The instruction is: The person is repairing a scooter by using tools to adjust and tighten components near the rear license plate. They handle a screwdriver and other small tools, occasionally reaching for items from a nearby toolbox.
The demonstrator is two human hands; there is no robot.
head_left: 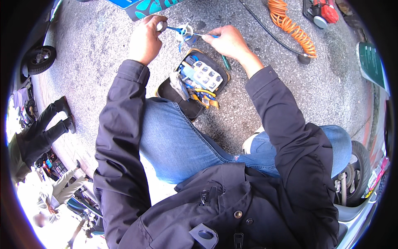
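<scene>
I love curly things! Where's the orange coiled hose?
In the head view, the orange coiled hose lies on the ground at the upper right, between the person's right hand and a red device.

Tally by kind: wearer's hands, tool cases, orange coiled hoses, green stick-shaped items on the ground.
Hands (left hand, right hand): 2
Open tool case: 1
Orange coiled hose: 1
Green stick-shaped item: 1
Total: 5
</scene>
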